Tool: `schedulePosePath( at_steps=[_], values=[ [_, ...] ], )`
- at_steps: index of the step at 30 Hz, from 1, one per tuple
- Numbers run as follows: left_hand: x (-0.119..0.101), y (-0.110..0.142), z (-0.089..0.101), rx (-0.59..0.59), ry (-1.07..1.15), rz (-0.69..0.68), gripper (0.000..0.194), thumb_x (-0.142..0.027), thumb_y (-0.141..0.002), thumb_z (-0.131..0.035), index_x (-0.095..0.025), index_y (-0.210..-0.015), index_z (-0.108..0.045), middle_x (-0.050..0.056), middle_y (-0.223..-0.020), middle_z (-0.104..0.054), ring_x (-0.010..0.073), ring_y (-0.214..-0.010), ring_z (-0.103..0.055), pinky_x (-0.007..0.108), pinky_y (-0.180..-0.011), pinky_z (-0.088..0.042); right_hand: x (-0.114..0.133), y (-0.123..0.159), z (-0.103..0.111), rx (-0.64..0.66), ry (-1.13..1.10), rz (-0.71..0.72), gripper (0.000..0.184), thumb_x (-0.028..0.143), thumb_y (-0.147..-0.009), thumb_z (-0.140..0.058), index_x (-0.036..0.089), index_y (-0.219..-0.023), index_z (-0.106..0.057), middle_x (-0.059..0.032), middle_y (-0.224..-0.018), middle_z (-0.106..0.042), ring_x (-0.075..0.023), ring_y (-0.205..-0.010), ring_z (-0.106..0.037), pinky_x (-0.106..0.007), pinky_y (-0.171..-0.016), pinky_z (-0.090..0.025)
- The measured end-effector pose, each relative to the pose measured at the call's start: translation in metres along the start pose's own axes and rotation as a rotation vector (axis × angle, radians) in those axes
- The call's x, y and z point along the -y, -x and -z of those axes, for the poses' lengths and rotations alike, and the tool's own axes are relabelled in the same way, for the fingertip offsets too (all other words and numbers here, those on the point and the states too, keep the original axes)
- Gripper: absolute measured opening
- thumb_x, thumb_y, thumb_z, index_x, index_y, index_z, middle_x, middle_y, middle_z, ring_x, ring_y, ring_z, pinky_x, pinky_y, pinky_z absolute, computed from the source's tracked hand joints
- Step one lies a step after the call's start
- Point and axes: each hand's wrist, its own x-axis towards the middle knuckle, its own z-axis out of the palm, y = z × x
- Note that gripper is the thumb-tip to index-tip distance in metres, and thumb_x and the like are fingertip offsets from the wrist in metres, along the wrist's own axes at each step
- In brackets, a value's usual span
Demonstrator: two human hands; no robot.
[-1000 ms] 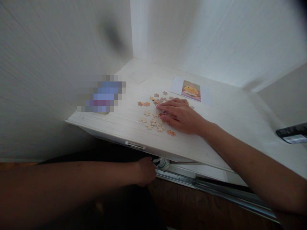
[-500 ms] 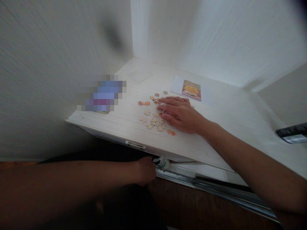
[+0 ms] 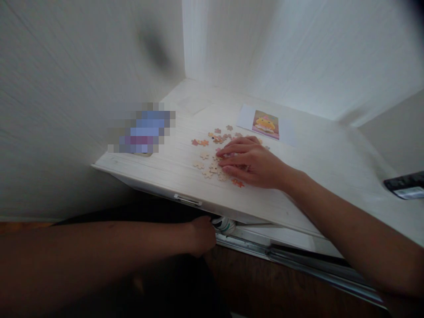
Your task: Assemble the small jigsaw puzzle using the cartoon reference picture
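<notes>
My right hand (image 3: 251,162) rests on a scatter of small jigsaw pieces (image 3: 207,170) on a white tabletop (image 3: 159,163), its fingers curled together and pinching one piece. More loose pieces (image 3: 217,134) lie beyond the fingertips. A picture card (image 3: 265,124) showing a yellow figure lies on white paper behind the hand. My left hand (image 3: 200,235) is below the table's front edge in shadow, closed around a small white and green object (image 3: 224,224).
A blurred blue and purple item (image 3: 142,131) sits at the table's left. White walls close in at left and back. A dark remote-like object (image 3: 404,185) lies at far right. A metal rail (image 3: 298,260) runs under the table.
My right hand's fingers have curled in from lying flat and now pinch a piece. My left hand has stayed put.
</notes>
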Motion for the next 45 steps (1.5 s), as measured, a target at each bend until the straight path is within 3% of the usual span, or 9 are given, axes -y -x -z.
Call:
schedulePosePath(
  at_steps=[13, 18, 23, 29, 34, 40, 45],
  values=[
    [0.001, -0.006, -0.010, -0.016, 0.008, 0.006, 0.018, -0.025, -0.077, -0.071, -0.012, -0.090, -0.072, 0.009, -0.098, -0.070, 0.0258, -0.098, -0.062, 0.045, -0.095, -0.043, -0.001, 0.001, -0.005, 0.006, 0.008, -0.036, 0.033, 0.036, -0.095, -0.052, 0.023, -0.121, -0.067, -0.0086, -0.130, -0.064, -0.0264, -0.118, -0.057, -0.049, -0.103, -0.036],
    [0.001, -0.008, -0.017, -0.123, 0.014, -0.002, 0.015, -0.023, -0.072, -0.075, -0.013, -0.082, -0.071, 0.009, -0.096, -0.070, 0.0266, -0.097, -0.063, 0.044, -0.092, -0.042, -0.002, 0.001, -0.006, -0.006, -0.019, -0.038, 0.036, 0.035, -0.093, -0.056, 0.022, -0.125, -0.065, -0.0110, -0.131, -0.063, -0.0276, -0.120, -0.057, -0.050, -0.104, -0.036],
    [0.001, -0.004, -0.009, -0.026, 0.002, -0.003, 0.016, -0.024, -0.078, -0.069, -0.013, -0.090, -0.071, 0.007, -0.101, -0.069, 0.0256, -0.101, -0.062, 0.044, -0.094, -0.043, -0.002, 0.001, -0.006, -0.003, 0.002, -0.060, 0.041, 0.036, -0.092, -0.056, 0.019, -0.129, -0.061, -0.0126, -0.132, -0.062, -0.0282, -0.121, -0.056, -0.049, -0.104, -0.038],
    [-0.001, 0.000, -0.004, -0.053, 0.016, -0.006, 0.017, -0.023, -0.077, -0.071, -0.012, -0.089, -0.072, 0.010, -0.098, -0.070, 0.0275, -0.098, -0.063, 0.045, -0.092, -0.045, -0.002, 0.001, -0.007, -0.001, -0.009, -0.062, 0.038, 0.036, -0.092, -0.056, 0.018, -0.125, -0.064, -0.0134, -0.130, -0.063, -0.0285, -0.120, -0.057, -0.050, -0.104, -0.039],
    [-0.001, -0.001, -0.004, 0.008, 0.003, 0.010, 0.016, -0.024, -0.079, -0.069, -0.013, -0.091, -0.071, 0.009, -0.100, -0.069, 0.0272, -0.101, -0.062, 0.046, -0.095, -0.042, -0.003, 0.000, -0.006, -0.050, -0.063, -0.036, 0.032, 0.035, -0.093, -0.055, 0.020, -0.118, -0.067, -0.0115, -0.124, -0.066, -0.0260, -0.115, -0.060, -0.047, -0.101, -0.042],
    [-0.008, 0.013, 0.012, -0.090, 0.049, -0.040, 0.015, -0.024, -0.084, -0.064, -0.016, -0.095, -0.069, 0.007, -0.102, -0.069, 0.0260, -0.098, -0.062, 0.042, -0.084, -0.045, -0.007, 0.001, -0.003, -0.088, -0.137, -0.002, 0.022, 0.024, -0.088, -0.058, 0.020, -0.105, -0.072, -0.0082, -0.110, -0.072, -0.0221, -0.104, -0.064, -0.042, -0.097, -0.045],
    [-0.020, 0.036, 0.034, -0.266, 0.140, -0.121, 0.020, -0.032, -0.084, -0.065, -0.018, -0.098, -0.069, 0.008, -0.094, -0.068, 0.0254, -0.087, -0.063, 0.036, -0.067, -0.041, -0.006, 0.001, 0.000, -0.061, -0.191, -0.017, 0.021, 0.019, -0.081, -0.061, 0.022, -0.096, -0.074, -0.0061, -0.105, -0.072, -0.0215, -0.099, -0.064, -0.042, -0.095, -0.045]
  ],
)
